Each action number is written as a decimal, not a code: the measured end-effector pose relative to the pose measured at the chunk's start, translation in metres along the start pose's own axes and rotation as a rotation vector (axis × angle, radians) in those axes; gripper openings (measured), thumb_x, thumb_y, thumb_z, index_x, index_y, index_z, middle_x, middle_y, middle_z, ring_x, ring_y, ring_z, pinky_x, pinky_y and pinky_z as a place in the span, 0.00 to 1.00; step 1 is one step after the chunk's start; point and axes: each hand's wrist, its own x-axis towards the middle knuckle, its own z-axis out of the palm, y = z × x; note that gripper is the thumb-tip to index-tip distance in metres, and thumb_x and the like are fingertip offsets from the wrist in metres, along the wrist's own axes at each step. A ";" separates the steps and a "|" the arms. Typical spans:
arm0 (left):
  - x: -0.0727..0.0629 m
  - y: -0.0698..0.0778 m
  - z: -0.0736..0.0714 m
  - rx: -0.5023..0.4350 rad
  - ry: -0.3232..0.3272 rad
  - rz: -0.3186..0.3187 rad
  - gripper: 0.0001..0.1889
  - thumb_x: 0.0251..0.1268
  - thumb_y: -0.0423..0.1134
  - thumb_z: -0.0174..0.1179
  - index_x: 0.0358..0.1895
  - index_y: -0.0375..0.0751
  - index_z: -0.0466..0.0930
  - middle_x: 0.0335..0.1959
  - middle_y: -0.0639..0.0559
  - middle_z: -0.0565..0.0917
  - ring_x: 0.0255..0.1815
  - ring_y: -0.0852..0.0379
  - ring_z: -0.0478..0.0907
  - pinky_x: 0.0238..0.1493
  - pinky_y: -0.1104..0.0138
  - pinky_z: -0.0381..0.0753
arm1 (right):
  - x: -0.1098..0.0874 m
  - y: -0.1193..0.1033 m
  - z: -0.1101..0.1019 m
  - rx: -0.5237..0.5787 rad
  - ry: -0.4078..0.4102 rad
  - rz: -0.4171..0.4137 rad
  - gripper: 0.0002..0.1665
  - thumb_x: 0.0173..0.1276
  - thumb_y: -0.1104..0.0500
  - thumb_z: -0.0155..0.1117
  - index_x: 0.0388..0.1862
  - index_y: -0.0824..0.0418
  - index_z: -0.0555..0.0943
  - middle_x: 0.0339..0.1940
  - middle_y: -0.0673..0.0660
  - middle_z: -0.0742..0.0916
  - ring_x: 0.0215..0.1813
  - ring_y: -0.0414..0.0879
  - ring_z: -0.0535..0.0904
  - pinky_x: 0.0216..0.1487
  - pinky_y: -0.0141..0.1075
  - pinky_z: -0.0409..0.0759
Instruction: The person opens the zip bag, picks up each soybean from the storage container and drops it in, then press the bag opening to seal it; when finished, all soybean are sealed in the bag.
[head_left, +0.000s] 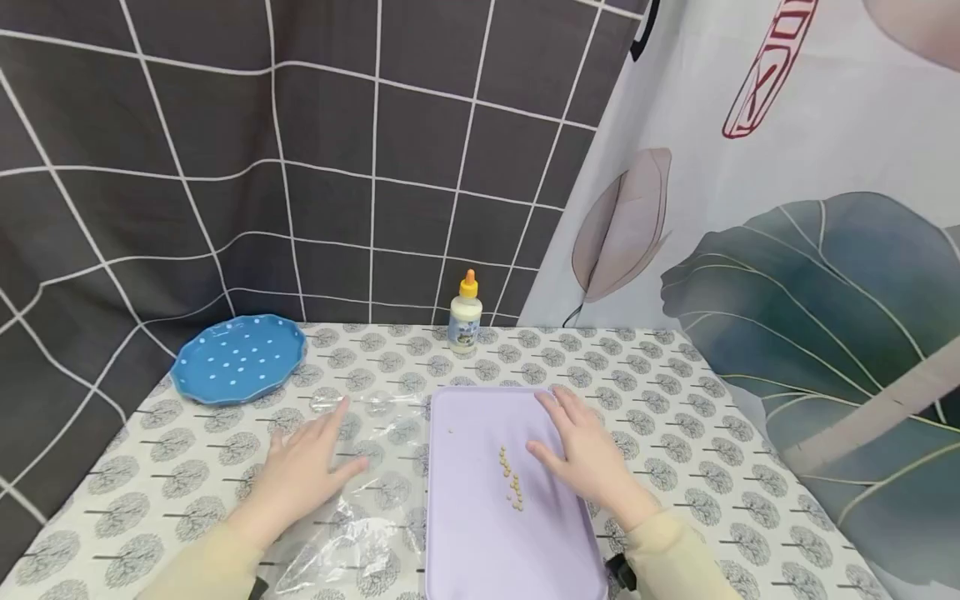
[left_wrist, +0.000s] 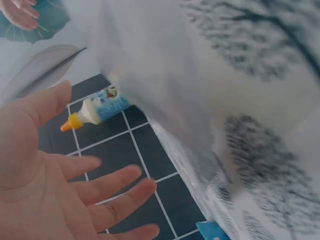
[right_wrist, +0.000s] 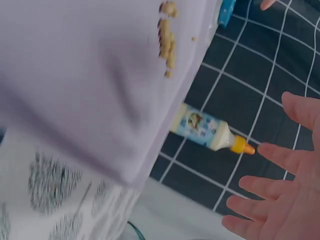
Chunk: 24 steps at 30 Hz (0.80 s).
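Observation:
My left hand (head_left: pixel 300 471) hovers with spread fingers over a crumpled clear plastic sheet (head_left: pixel 375 533) on the left part of the table. Above the right edge of a lilac tray (head_left: pixel 480 542) is my right hand (head_left: pixel 588 458), its fingers apart and holding nothing. Small tan beads or beans (head_left: pixel 512 479) lie in a loose line along the middle of the tray, with a single one off toward its upper left. The right wrist view shows the same tan pieces (right_wrist: pixel 167 42) clumped close together.
A white glue bottle (head_left: pixel 465 321) with a yellow and orange cap stands upright at the table's back edge. On the back left sits a blue scalloped plate (head_left: pixel 240 358) with white dots. Dark checked cloth (head_left: pixel 322 200) and a leaf-printed curtain (head_left: pixel 750 250) hang behind.

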 end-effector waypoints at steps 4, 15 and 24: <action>0.007 0.003 0.001 -0.013 -0.038 -0.008 0.38 0.63 0.57 0.56 0.71 0.38 0.58 0.66 0.35 0.68 0.65 0.30 0.64 0.61 0.33 0.56 | 0.007 -0.010 0.012 0.045 0.029 -0.045 0.32 0.62 0.46 0.65 0.63 0.58 0.74 0.69 0.67 0.68 0.67 0.67 0.65 0.64 0.60 0.64; 0.036 0.011 -0.008 -0.043 -0.162 -0.007 0.30 0.64 0.52 0.57 0.64 0.36 0.69 0.60 0.36 0.76 0.60 0.34 0.71 0.57 0.39 0.68 | 0.044 -0.047 0.039 0.298 -0.028 -0.001 0.15 0.65 0.54 0.62 0.50 0.57 0.81 0.56 0.58 0.82 0.60 0.54 0.76 0.63 0.49 0.70; 0.055 -0.007 -0.001 -0.024 -0.155 -0.053 0.32 0.57 0.48 0.65 0.61 0.30 0.70 0.60 0.27 0.70 0.62 0.29 0.66 0.60 0.38 0.64 | 0.079 -0.073 0.056 0.466 -0.149 0.024 0.14 0.61 0.62 0.65 0.47 0.64 0.81 0.47 0.61 0.85 0.41 0.48 0.84 0.41 0.34 0.82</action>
